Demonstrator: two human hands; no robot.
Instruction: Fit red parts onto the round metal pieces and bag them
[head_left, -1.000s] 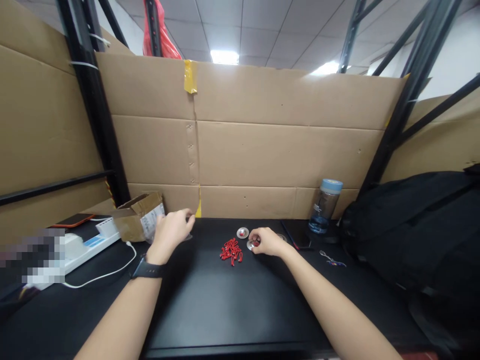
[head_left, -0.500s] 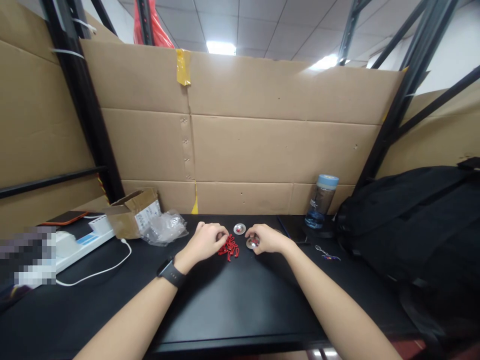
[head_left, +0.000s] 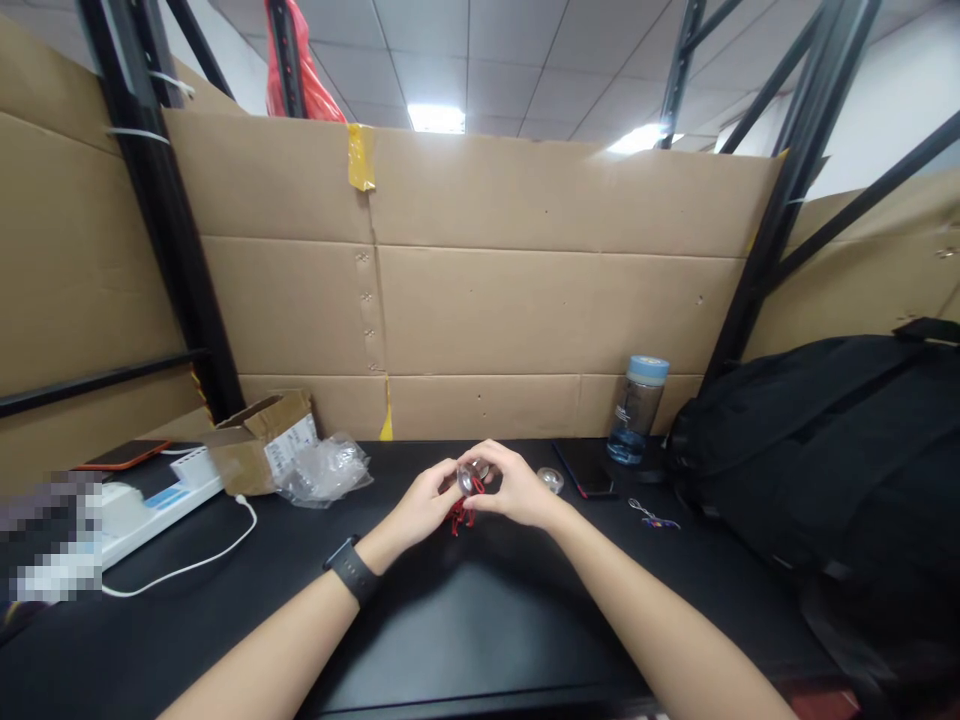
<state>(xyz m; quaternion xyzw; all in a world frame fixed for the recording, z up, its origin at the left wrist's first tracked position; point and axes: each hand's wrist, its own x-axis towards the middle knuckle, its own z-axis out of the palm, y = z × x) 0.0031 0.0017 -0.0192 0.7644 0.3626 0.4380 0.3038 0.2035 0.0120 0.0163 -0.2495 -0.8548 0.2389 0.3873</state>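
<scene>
My left hand (head_left: 427, 500) and my right hand (head_left: 516, 488) are close together above the black table. My right hand's thumb and fingers curve around a small shiny metal disc (head_left: 466, 480), tilted up on its edge beside my left fingertips. A bunch of red cords (head_left: 459, 516) hangs from my left fingers, which are closed on it. Part of the cord runs next to the disc, and I cannot tell whether it is joined to it. A second shiny disc (head_left: 552, 480) lies on the table, just beyond my right wrist. My fingers partly hide the held things.
A dark phone (head_left: 585, 470), a water bottle (head_left: 637, 410) and a small keyring charm (head_left: 654, 516) lie or stand to the right, before a black backpack (head_left: 825, 450). Leftward are an opened carton (head_left: 262, 440), clear plastic wrap (head_left: 326, 472) and a white power strip (head_left: 161, 510). Cardboard walls the back.
Both hands have come together, and the red cords and a disc are now lifted off the table between them. The other disc now shows to the right of my right hand.
</scene>
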